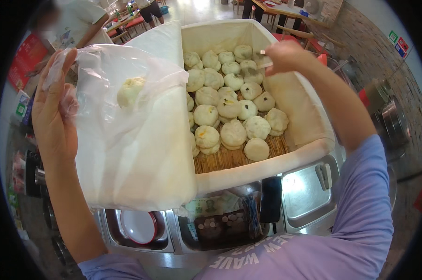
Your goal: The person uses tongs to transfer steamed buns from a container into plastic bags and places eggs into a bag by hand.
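Note:
My left hand [55, 115] holds up a thin clear plastic bag [100, 94] by its rim, at the left. One steamed bun [129, 91] shows through the film. My right hand [284, 57] is closed around blurred tongs [266, 65] over the far right of a cloth-lined box [232, 182]. The tong tips are too blurred to tell whether they grip a bun. Inside the box, many steamed buns [233, 134] sit, partly stacked, on a slatted bamboo mat [225, 159]. A white cloth cover [144, 168] lies over the box's left part and hides what is beneath.
Below the box are a steel pan with a red-rimmed white bowl [138, 226], a compartment holding coins [214, 222] and banknotes [209, 206], a black phone [270, 199], and a steel tray [309, 196] holding a pale clip-like object [324, 176]. A person [74, 24] stands at far left.

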### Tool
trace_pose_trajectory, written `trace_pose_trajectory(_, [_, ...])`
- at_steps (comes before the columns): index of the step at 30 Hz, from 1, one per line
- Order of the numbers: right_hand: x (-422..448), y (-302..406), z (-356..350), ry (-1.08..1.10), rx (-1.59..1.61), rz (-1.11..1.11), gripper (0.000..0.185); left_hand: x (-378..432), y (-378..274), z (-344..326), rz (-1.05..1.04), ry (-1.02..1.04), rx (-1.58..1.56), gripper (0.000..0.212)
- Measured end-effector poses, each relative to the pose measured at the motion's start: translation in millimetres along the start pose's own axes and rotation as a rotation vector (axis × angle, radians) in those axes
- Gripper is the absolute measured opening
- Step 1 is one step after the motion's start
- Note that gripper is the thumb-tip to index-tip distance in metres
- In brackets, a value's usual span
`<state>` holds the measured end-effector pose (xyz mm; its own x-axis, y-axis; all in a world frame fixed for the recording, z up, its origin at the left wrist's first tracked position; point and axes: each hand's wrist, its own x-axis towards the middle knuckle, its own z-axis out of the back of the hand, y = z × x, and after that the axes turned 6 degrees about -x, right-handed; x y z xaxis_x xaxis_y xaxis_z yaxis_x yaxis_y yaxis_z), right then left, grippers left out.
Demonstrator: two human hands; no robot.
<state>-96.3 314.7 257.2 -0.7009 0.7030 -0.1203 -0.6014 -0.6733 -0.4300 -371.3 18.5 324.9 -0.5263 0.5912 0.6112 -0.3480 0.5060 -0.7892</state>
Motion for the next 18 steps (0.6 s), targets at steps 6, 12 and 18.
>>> trace_pose_trajectory(6, [23, 37, -85, 0.191, -0.082, 0.003, 0.027, -14, 2, 11, 0.266, -0.242, 0.071, 0.029])
trace_pose_trajectory(12, [-10, 6, -57, -0.087, 0.025, -0.037, 0.021, -18, -21, 22, 0.432, 0.001, -0.287, 0.027])
trace_pose_trajectory(18, [-62, -28, 22, -0.438, 0.635, 0.157, 0.023, -6, -32, 10, 0.377, 0.007, -0.279, 0.035])
